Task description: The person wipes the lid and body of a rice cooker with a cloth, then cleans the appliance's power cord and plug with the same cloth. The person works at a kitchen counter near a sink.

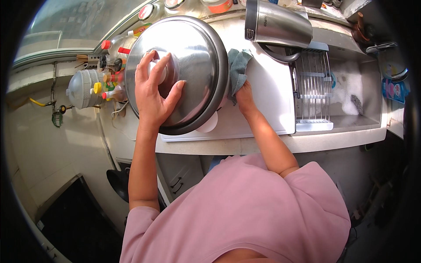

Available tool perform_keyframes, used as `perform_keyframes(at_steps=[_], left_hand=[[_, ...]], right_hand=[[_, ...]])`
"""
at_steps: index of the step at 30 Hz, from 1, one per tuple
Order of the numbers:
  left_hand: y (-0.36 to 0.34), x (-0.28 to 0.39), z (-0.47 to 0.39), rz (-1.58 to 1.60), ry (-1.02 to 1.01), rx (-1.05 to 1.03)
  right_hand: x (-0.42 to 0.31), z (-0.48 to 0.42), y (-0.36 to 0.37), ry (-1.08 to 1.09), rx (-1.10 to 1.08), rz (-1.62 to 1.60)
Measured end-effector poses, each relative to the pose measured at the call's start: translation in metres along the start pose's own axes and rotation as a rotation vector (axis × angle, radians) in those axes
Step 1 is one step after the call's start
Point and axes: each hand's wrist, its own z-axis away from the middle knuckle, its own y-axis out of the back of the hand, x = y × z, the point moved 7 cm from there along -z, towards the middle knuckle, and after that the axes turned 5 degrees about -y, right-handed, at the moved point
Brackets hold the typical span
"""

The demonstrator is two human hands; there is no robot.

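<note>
A large round appliance with a shiny metal lid and a dark rim stands at the counter's left part. My left hand rests on the lid, its spread fingers around the pale knob at the centre. At the appliance's right side, my right hand grips a grey-green cloth, with part of the fingers hidden behind it. Below the rim a white rounded part shows. A white board or mat lies under and to the right of these things.
A steel electric kettle lies at the back. A metal drying rack spans the left part of a sink with suds and a grey scourer. Bottles and a clear-lidded container crowd the left; jars line the window.
</note>
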Motion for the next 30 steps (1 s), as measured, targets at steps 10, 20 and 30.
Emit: perform_keyframes(at_steps=[10,20,30], left_hand=[[-0.003,-0.001,-0.004,-0.007,-0.001,0.015],[-0.001,-0.001,0.002,-0.036,-0.003,0.017],[-0.003,-0.002,-0.001,-0.013,-0.002,0.014]], right_hand=[[-0.054,-0.109,-0.046,-0.448,-0.335,0.208],[0.0,-0.025,0.001,0.045,0.036,0.003],[0.002,-0.07,0.003,-0.094,-0.008,0.03]])
